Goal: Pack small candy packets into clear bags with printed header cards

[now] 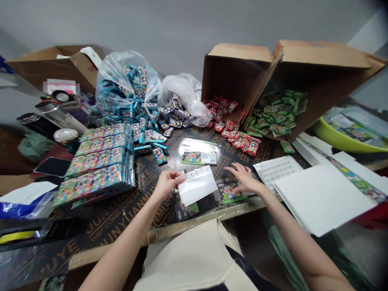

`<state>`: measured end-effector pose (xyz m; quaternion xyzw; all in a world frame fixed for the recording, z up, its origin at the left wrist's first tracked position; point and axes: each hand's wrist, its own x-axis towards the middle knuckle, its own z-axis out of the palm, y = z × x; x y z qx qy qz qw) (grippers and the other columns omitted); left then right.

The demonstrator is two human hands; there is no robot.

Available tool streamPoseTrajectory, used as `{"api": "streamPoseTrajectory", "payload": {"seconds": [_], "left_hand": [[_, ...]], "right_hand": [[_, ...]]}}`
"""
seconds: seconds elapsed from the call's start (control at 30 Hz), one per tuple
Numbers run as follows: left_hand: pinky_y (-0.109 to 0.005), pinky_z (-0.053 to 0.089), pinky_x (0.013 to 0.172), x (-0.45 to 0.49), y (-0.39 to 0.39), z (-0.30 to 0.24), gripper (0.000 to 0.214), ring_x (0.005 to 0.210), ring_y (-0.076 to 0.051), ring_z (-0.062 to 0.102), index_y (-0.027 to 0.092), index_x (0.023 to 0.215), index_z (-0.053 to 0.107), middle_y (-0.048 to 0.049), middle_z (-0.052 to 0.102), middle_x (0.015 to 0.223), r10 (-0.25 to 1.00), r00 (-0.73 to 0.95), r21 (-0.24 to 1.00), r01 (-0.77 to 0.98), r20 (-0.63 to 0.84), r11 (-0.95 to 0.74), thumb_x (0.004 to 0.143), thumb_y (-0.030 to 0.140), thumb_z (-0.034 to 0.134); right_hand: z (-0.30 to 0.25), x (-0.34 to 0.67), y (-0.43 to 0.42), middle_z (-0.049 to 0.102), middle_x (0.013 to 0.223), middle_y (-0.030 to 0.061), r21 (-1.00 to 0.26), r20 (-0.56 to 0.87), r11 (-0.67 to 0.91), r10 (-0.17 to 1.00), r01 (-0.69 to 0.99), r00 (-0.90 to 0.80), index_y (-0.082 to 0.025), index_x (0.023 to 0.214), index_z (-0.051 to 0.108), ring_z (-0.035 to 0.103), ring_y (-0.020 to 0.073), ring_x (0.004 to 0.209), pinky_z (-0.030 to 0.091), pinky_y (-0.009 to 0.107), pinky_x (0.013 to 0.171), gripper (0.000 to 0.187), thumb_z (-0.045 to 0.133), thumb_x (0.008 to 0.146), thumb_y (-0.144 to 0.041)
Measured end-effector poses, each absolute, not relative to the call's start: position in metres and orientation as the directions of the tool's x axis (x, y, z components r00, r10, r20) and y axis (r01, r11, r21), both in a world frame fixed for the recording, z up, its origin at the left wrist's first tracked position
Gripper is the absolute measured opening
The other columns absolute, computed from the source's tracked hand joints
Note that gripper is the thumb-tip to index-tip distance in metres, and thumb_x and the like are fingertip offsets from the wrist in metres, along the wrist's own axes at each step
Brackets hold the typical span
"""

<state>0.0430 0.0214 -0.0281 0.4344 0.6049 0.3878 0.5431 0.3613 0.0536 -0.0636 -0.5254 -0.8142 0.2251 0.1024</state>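
Note:
My left hand point(167, 185) pinches the upper left edge of a white paper sheet point(198, 186) with faint print along its top. My right hand point(244, 178) hovers with fingers spread over a green and black printed card point(230, 193), and I see nothing in it. Partly under the sheet lies another dark printed card point(187, 211). Just beyond it is a clear plastic bag point(200, 146) with a printed label card point(198, 157) on it. To the right of my right hand rests a sheet of small labels point(277, 169).
Stacked packs of small boxes point(97, 161) stand at left. Behind are bags of blue boxes point(133, 93) and purple boxes point(176, 111). Cartons hold red boxes point(224, 111) and green boxes point(279, 111). White sheets point(324, 198) and a yellow-green basin point(342, 135) are at right.

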Motion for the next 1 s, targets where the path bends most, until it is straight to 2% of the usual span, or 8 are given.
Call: {"api": "streamPoseTrajectory", "payload": {"seconds": [0.1, 0.3, 0.4, 0.47, 0.53, 0.63, 0.83, 1.0], "left_hand": [[-0.019, 0.035, 0.039, 0.026, 0.028, -0.033, 0.023, 0.038, -0.008, 0.046, 0.011, 0.055, 0.061, 0.0017, 0.056, 0.045, 0.94, -0.052, 0.934, 0.109, -0.336, 0.34, 0.049, 0.028, 0.074], [-0.018, 0.036, 0.038, 0.023, 0.044, -0.045, 0.021, 0.037, -0.007, 0.046, 0.011, 0.053, 0.059, 0.003, 0.054, 0.043, 0.924, -0.059, 0.918, 0.107, -0.378, 0.383, 0.049, 0.026, 0.074], [-0.019, 0.04, 0.038, 0.066, 0.046, -0.059, 0.018, 0.038, -0.008, 0.049, 0.011, 0.054, 0.059, 0.0024, 0.055, 0.044, 0.902, 0.013, 0.898, 0.105, -0.432, 0.428, 0.05, 0.021, 0.073], [-0.021, 0.044, 0.04, 0.106, 0.045, -0.073, 0.015, 0.04, -0.01, 0.052, 0.011, 0.055, 0.059, 0.0016, 0.057, 0.045, 0.882, 0.055, 0.881, 0.109, -0.468, 0.461, 0.053, 0.019, 0.072], [-0.023, 0.047, 0.041, 0.142, 0.043, -0.088, 0.014, 0.041, -0.011, 0.054, 0.011, 0.055, 0.058, 0.0014, 0.056, 0.045, 0.863, 0.069, 0.862, 0.121, -0.501, 0.492, 0.056, 0.018, 0.071], [-0.023, 0.048, 0.04, 0.169, 0.04, -0.103, 0.011, 0.04, -0.011, 0.054, 0.01, 0.058, 0.059, 0.0022, 0.055, 0.043, 0.847, 0.062, 0.843, 0.16, -0.527, 0.513, 0.06, 0.016, 0.068], [-0.02, 0.05, 0.046, 0.146, 0.042, -0.108, 0.013, 0.05, -0.012, 0.06, 0.011, 0.074, 0.065, 0.0007, 0.062, 0.053, 0.875, 0.077, 0.849, 0.294, -0.478, 0.439, 0.064, 0.007, 0.06], [-0.02, 0.049, 0.046, 0.141, 0.042, -0.106, 0.012, 0.052, -0.013, 0.061, 0.011, 0.075, 0.065, -0.0012, 0.063, 0.056, 0.897, 0.077, 0.835, 0.406, -0.436, 0.371, 0.065, 0.008, 0.058]], "right_hand": [[-0.086, 0.391, 0.051, 0.051, 0.112, 0.0125, -0.326, -0.152, 0.282, 0.926, 0.902, -0.345, -0.022, 0.094, 0.055, 0.042, 0.0349, 0.11, 0.027, 0.052, 0.088, 0.064, 0.081, 0.037, -0.031], [-0.061, 0.418, 0.06, 0.055, 0.07, -0.0003, -0.816, 0.002, 0.162, 0.961, 0.555, -0.277, -0.021, 0.082, 0.049, 0.053, 0.016, 0.067, 0.041, 0.031, 0.068, 0.021, 0.061, 0.071, -0.035], [-0.034, 0.424, 0.072, 0.056, 0.073, 0.0009, -0.924, 0.088, 0.159, 0.973, 0.349, -0.211, -0.02, 0.086, 0.051, 0.053, 0.0143, 0.066, 0.04, 0.026, 0.062, 0.023, 0.061, 0.072, -0.035], [-0.03, 0.417, 0.078, 0.057, 0.074, 0.0018, -0.931, 0.016, 0.141, 0.937, 0.338, -0.348, -0.018, 0.085, 0.055, 0.053, 0.0139, 0.065, 0.04, 0.025, 0.06, 0.024, 0.063, 0.071, -0.036], [-0.041, 0.402, 0.08, 0.057, 0.068, 0.0011, -0.871, -0.107, 0.164, 0.856, 0.463, -0.505, -0.016, 0.078, 0.058, 0.052, 0.0129, 0.061, 0.04, 0.024, 0.057, 0.025, 0.064, 0.068, -0.038], [-0.074, 0.383, 0.078, 0.053, 0.059, -0.0029, -0.704, -0.165, 0.249, 0.854, 0.665, -0.494, -0.015, 0.072, 0.058, 0.048, 0.0108, 0.055, 0.038, 0.023, 0.057, 0.024, 0.067, 0.064, -0.035], [-0.096, 0.378, 0.067, 0.055, 0.093, 0.0063, -0.528, 0.006, 0.304, 0.935, 0.793, -0.354, -0.018, 0.094, 0.056, 0.048, 0.0227, 0.09, 0.031, 0.038, 0.082, 0.041, 0.072, 0.059, -0.031], [-0.093, 0.347, 0.06, 0.051, 0.105, 0.0085, -0.404, 0.11, 0.483, 0.868, 0.777, -0.483, -0.023, 0.108, 0.055, 0.045, 0.0237, 0.099, 0.031, 0.036, 0.083, 0.042, 0.068, 0.069, -0.029]]}}
